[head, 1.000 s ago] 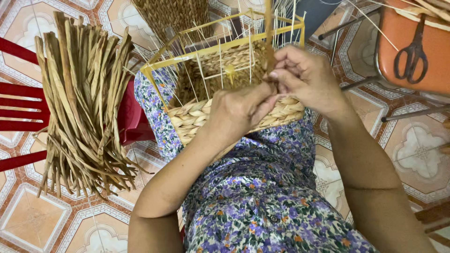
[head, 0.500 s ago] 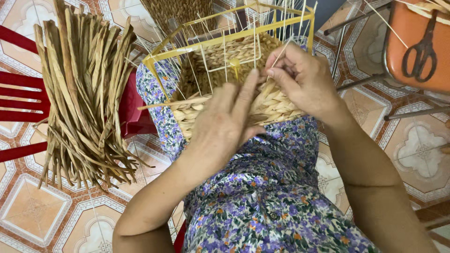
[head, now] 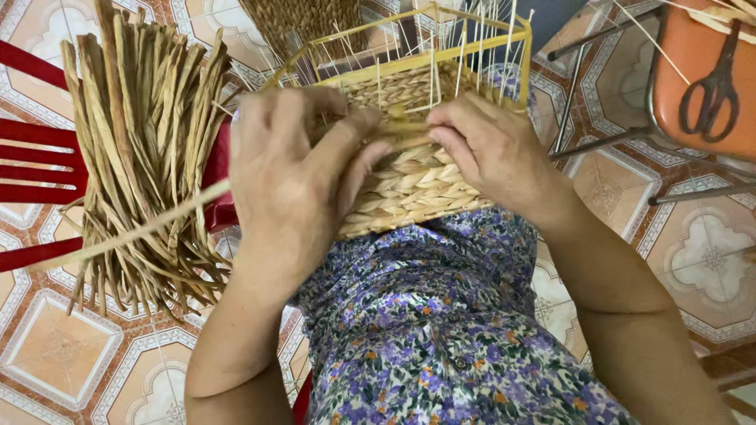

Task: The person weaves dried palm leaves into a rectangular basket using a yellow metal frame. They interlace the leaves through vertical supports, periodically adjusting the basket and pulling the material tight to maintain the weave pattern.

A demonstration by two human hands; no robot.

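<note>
Head view. The half-woven basket [head: 409, 177] rests on my lap, tilted toward me, against my flowered dress [head: 441, 330]. Its lower wall is already plaited in thick tan braided rows; above them the thin pale upright stakes [head: 472, 47] stand bare inside the yellow frame [head: 429, 61], so I judge the side wall to be roughly half done, with the upper rows and the rim not yet woven.

My left hand [head: 287, 177] lies over the near left corner of the basket, fingers curled and pressed against the weave, thumb toward the top row; a long flat fibre strand [head: 134, 234] runs from under it out to the left, and I cannot tell exactly how it is pinched. My right hand [head: 492, 149] sits on the top woven row, fingertips drawn together and pinching the working fibre at the edge.

A bundle of dried fibre strands [head: 138, 142] lies over a red chair [head: 31, 169] to my left. Scissors [head: 713, 86] rest on an orange stool [head: 693, 71] at upper right. Patterned floor tiles [head: 693, 244] lie beneath.
</note>
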